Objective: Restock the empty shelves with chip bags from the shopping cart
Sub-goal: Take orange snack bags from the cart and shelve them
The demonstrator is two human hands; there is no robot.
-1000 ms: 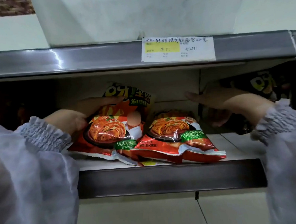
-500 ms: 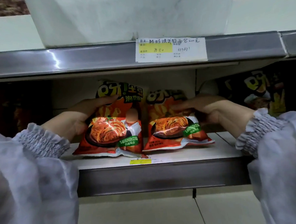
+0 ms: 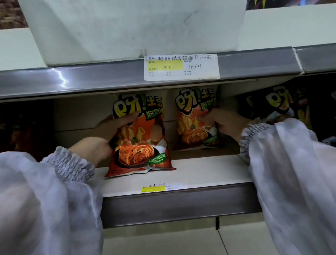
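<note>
Most fingers of the left hand (image 3: 112, 134) lie out of sight behind the left orange foil chip bag (image 3: 140, 141), and only one digit shows across its front. The right hand (image 3: 227, 123) covers the right edge of the right orange foil chip bag (image 3: 194, 123), whose foot sits in shadow. The black foil bag (image 3: 277, 103) further right is half hidden by the pale gauzy right sleeve (image 3: 302, 177), which the right and lower edges cut off. Dark reddish packets (image 3: 14, 130) at far left are too dim to tell. The small print on the white paper price label (image 3: 181, 67) and on the near yellow-and-white shelf tag (image 3: 161, 187) is unreadable.
</note>
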